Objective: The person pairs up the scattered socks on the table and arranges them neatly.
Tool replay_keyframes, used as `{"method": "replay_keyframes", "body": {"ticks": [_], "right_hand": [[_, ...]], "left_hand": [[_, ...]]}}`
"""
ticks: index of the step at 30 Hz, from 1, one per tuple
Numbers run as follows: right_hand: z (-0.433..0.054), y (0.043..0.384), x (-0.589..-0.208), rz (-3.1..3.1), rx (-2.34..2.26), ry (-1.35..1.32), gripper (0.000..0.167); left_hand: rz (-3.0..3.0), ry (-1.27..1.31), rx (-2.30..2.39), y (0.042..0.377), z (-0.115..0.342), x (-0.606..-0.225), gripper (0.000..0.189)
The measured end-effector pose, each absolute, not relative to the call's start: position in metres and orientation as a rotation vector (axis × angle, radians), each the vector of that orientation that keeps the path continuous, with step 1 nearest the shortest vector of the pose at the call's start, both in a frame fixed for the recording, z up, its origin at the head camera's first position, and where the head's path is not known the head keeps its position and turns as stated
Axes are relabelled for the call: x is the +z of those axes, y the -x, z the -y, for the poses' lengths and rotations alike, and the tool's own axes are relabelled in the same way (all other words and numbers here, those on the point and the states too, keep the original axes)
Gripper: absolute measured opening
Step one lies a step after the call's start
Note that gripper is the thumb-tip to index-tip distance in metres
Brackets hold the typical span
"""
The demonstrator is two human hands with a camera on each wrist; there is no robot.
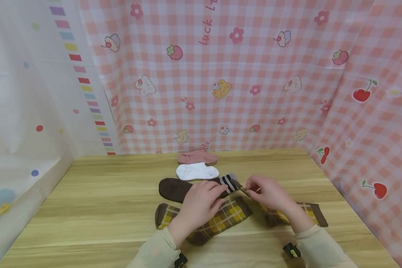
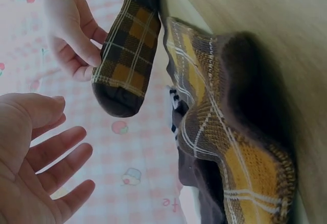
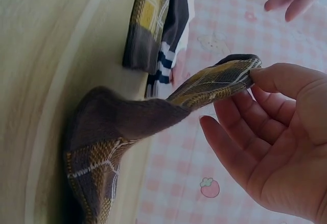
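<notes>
My right hand (image 1: 269, 191) pinches the toe end of a brown-and-yellow plaid sock (image 3: 217, 86) between thumb and fingers. That end is lifted, while the heel and cuff part (image 1: 311, 212) stays low by the tabletop under my wrist. My left hand (image 1: 201, 203) hovers over a matching plaid sock (image 1: 226, 219), palm down, its fingers loosely spread with nothing in them, as the left wrist view shows. This second sock lies flat, toe to the left and brown cuff to the right. Behind it is a dark brown sock (image 1: 174, 189) with a striped cuff, partly hidden by my left hand.
A white ankle sock (image 1: 197, 171) and a pink sock (image 1: 195, 157) lie in a row at the back of the wooden table (image 1: 97, 208). Pink checked cloth (image 1: 201, 111) hangs behind the table and on its right; white dotted cloth (image 1: 53, 149) hangs on the left.
</notes>
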State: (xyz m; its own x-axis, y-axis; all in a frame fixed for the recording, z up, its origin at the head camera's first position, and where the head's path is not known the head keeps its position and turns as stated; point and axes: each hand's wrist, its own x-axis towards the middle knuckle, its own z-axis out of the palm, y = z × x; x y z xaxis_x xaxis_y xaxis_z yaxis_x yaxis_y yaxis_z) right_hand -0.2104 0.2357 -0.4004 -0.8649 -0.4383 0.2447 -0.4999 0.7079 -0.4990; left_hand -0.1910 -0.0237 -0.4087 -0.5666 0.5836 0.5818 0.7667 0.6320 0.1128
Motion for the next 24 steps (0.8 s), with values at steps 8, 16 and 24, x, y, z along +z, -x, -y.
{"method": "replay_keyframes", "body": {"ticks": [8, 16, 24], "right_hand": [[-0.23, 0.209, -0.406, 2.817, 0.915, -0.904, 0.014], [-0.233, 0.206, -0.404, 2.851, 0.914, -0.911, 0.003], [-0.25, 0.203, -0.397, 2.806, 0.916, -0.879, 0.005]], "left_hand": [[2.38, 1.036, -0.56, 0.195, 0.025, -0.413, 0.034], [2.454, 1.026, -0.579, 0.198, 0.022, -0.415, 0.034], [2.558, 0.977, -0.636, 0.202, 0.013, -0.413, 0.036]]}}
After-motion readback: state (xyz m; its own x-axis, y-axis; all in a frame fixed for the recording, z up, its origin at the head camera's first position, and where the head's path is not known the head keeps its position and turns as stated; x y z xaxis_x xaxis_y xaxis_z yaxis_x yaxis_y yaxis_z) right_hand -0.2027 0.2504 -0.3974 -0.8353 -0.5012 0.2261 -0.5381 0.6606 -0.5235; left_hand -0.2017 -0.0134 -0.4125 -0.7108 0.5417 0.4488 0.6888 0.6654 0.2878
